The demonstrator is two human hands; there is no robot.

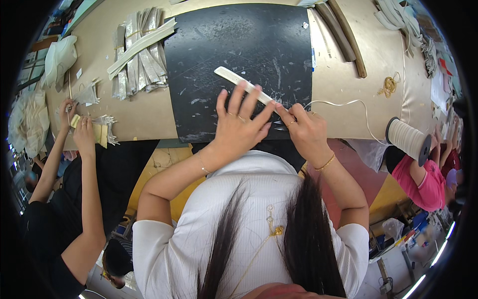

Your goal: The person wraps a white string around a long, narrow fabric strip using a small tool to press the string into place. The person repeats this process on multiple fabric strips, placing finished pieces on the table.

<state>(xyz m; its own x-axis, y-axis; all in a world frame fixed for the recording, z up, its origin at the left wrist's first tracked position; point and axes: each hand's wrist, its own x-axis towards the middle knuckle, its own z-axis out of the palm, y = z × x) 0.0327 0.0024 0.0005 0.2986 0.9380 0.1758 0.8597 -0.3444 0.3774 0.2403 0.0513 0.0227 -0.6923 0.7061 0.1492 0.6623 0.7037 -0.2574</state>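
Note:
A long, narrow off-white strip (228, 75) lies slantwise on the black mat (199, 55), its far end pointing up and left. My left hand (238, 119) rests across the strip with fingers spread, the fingertips touching it. At the strip's near end, my right hand (304, 128) is closed, thumb and fingers pinching it. A thin white cord (343, 103) runs from the right hand to a spool (409, 134) at the table's right edge. What exactly lies under the right fingers is hidden.
Bundles of pale strips (142, 60) lie left of the mat. Two brown rods (343, 37) and a coil of yellowish string (389, 85) are on the right. At the left, a co-worker's hands (82, 130) hold a yellow piece. Another person in pink (423, 184) sits at right.

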